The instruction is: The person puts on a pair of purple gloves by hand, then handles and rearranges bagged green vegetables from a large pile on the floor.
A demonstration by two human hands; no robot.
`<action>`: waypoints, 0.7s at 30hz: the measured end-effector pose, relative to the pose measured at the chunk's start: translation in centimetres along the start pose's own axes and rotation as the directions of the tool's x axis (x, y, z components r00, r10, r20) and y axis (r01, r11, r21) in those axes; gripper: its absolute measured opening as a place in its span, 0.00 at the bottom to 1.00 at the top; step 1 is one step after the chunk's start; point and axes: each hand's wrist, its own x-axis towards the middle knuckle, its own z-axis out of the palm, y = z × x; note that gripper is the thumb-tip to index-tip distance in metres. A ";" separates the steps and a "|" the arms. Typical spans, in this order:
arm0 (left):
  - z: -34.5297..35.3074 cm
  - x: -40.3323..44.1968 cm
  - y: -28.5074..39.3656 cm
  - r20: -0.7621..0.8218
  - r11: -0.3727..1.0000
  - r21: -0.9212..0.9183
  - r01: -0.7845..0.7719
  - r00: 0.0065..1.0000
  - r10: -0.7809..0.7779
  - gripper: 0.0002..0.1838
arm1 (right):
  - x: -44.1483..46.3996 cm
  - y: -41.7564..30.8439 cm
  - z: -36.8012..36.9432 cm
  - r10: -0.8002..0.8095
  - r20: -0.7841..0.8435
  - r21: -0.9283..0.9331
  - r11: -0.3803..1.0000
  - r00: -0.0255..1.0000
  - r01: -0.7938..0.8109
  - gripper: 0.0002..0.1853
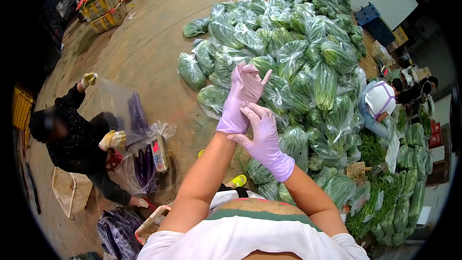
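Note:
Both hands wear thin lilac gloves and are raised in front of my chest. My left hand [245, 91] points up and away, thumb held out from the slightly bent fingers, with nothing in it. At its wrist, the fingers and thumb of my right hand [264, 137] pinch the left glove [232, 115] near the base of the palm. Below and beyond them lies a large heap of clear plastic bags of green vegetables [288, 53], long stalks showing through the plastic.
On the left, a person in dark clothes [77, 135] holds a clear bag over bagged eggplants [144, 163] beside a scale [160, 153]. A white basket [72, 190] stands nearby. Another person [380, 101] bends over greens at right. Stacked crates [103, 14] stand far left.

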 end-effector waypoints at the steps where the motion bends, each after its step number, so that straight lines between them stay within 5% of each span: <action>1: 0.2 -0.2 -0.2 0.001 1.000 -0.004 0.001 1.000 -0.001 0.13 | -0.1 0.5 0.0 0.000 0.001 -0.004 1.000 1.000 0.000 0.27; 3: 0.4 -0.3 -0.4 -0.041 0.987 0.127 -0.095 0.994 0.101 0.13 | -0.5 2.2 0.6 -0.061 0.032 -0.001 0.998 0.998 0.061 0.21; 7: -1.5 -0.9 -0.5 -0.028 0.990 0.114 -0.088 0.995 0.092 0.16 | -1.3 3.7 1.4 -0.203 0.019 -0.110 0.973 0.979 0.203 0.14; 10: -1.1 -2.0 -0.7 -0.169 0.960 0.278 -0.038 0.982 0.088 0.13 | -1.6 4.1 2.1 -0.235 0.029 -0.236 0.943 0.971 0.236 0.10; 12: -2.0 -2.1 -1.1 -0.223 0.908 0.409 -0.088 0.955 0.193 0.16 | -1.1 3.8 2.5 -0.022 0.128 -0.564 0.821 0.992 0.091 0.10; 15: -2.3 -2.2 -1.5 -0.349 0.905 0.423 -0.051 0.912 0.215 0.17 | 1.0 3.8 2.2 0.140 0.118 -0.597 0.801 0.983 -0.042 0.08; 16: -2.7 -2.2 -1.5 -0.351 0.905 0.424 -0.042 0.913 0.206 0.17 | 1.8 4.6 3.0 0.252 -0.049 -0.295 0.921 0.966 -0.255 0.07; 17: -3.1 -1.9 -1.2 -0.406 0.939 0.345 0.002 0.902 0.147 0.18 | 1.4 4.8 3.3 0.253 -0.052 -0.294 0.921 0.966 -0.257 0.07; 19: -3.3 -1.4 -0.9 -0.457 0.966 0.257 0.033 0.885 0.092 0.18 | 0.6 4.3 3.8 0.297 -0.110 0.024 0.955 0.948 -0.296 0.07; 21: -2.9 -1.3 -0.5 -0.238 0.922 0.379 -0.079 0.954 0.180 0.17 | 0.3 3.8 4.4 0.263 -0.141 0.141 0.960 0.955 -0.243 0.06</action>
